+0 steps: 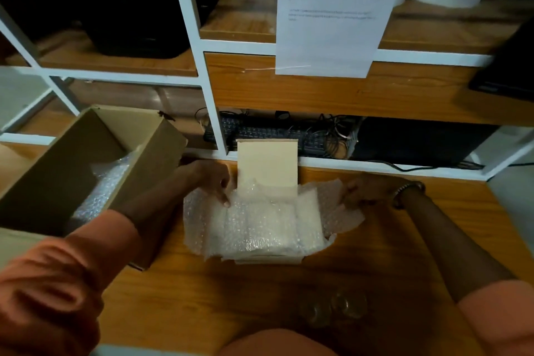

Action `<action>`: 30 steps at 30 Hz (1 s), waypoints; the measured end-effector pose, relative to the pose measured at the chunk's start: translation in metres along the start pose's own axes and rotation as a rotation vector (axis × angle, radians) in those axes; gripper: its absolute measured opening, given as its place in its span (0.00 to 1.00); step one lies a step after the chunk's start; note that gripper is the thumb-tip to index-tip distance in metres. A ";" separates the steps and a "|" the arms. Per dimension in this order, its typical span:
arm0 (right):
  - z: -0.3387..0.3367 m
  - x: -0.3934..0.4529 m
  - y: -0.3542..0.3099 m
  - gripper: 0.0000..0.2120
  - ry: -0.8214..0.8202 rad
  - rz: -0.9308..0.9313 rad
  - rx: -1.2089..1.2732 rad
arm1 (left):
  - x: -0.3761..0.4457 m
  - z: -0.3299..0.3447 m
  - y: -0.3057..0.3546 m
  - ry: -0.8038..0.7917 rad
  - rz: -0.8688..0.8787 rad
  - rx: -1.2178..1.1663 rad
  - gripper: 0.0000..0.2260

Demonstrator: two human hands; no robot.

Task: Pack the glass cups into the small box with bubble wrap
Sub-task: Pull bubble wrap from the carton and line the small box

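Note:
A small pale cardboard box (270, 261) stands open in the middle of the wooden table, its lid flap upright at the back. A sheet of bubble wrap (268, 222) lines it and spills over both sides. My left hand (212, 178) pinches the wrap at the box's back left corner. My right hand (367, 189) grips the wrap's right edge, outside the box. Two clear glass cups (333, 308) stand on the table near the front edge, faint in the dim light.
A larger brown cardboard box (57, 170) with more bubble wrap inside sits at the left, under my left forearm. Behind the table a white-framed shelf (208, 95) holds a keyboard (268, 133), cables and a hanging printed sheet (335, 9).

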State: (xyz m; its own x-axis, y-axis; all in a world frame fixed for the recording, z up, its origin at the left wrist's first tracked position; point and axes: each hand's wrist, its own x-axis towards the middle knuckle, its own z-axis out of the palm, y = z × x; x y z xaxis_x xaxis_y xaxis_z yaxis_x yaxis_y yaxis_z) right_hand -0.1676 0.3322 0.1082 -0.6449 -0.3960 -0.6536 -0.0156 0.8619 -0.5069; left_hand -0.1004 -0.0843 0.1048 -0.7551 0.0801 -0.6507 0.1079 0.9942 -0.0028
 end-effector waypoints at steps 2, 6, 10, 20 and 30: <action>0.003 0.002 -0.013 0.10 -0.052 0.044 -0.268 | -0.002 -0.002 0.007 0.064 0.021 0.109 0.25; 0.008 0.007 -0.052 0.14 0.161 -0.057 -0.787 | -0.007 -0.003 0.020 0.325 0.123 0.220 0.22; 0.034 0.016 -0.097 0.11 0.176 -0.353 -0.473 | -0.016 -0.002 0.031 0.470 0.224 0.200 0.25; 0.129 0.046 -0.092 0.32 0.078 -0.466 -1.035 | -0.024 0.082 0.061 0.342 0.305 0.321 0.27; 0.157 0.061 -0.068 0.34 -0.009 -0.417 -1.104 | 0.002 0.123 0.063 0.246 0.259 0.458 0.39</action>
State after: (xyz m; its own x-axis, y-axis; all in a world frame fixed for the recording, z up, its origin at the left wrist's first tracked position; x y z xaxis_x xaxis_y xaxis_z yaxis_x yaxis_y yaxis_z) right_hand -0.0861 0.1995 0.0150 -0.4285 -0.7102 -0.5585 -0.8790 0.4708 0.0757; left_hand -0.0159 -0.0303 0.0096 -0.7888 0.3854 -0.4788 0.5368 0.8114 -0.2312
